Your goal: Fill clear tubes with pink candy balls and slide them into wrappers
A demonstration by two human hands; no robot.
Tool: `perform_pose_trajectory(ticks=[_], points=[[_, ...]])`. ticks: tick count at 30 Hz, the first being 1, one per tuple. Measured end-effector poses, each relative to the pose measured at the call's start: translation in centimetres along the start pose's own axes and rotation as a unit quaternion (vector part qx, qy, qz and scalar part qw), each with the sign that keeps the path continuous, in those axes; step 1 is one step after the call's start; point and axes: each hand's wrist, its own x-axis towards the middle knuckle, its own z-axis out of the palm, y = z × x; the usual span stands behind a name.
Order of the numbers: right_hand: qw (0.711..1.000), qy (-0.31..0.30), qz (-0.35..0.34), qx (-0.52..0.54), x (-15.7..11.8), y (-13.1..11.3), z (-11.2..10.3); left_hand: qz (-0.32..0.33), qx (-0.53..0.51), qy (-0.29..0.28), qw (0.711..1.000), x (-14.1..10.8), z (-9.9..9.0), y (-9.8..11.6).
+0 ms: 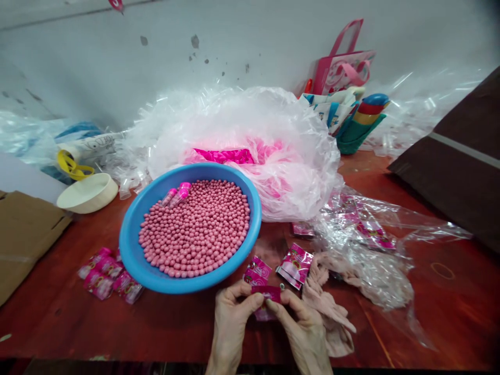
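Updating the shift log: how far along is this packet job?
Seemingly done: pink foil packets piled left of the blue plastic basin, more to its right. In hand: the left hand and right hand pinch one pink packet. Left: the basin holds many pink beads, and pink packaging shows inside the clear plastic bag.

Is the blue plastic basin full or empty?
Partly full: pink round beads cover most of the blue plastic basin, leaving a bare band below its rim.

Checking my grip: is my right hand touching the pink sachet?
Touching: the head view shows the right hand pinching the pink sachet at its edge.
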Motion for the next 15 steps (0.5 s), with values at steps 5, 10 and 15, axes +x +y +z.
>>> perform_pose_trajectory(ticks=[5,10,15], points=[[0.997,-0.002,-0.066,-0.039,-0.4,0.1,-1.3,-0.028,-0.042,-0.012,0.999,-0.4,0.3,-0.5],[0.987,-0.021,-0.141,-0.077,-0.4,0.6,-3.1,-0.067,-0.078,-0.005,0.995,-1.1,0.8,-0.9],[0.98,-0.052,-0.168,-0.089,-0.1,0.8,-4.0,-0.034,-0.018,-0.074,0.997,-1.3,1.4,-0.6]])
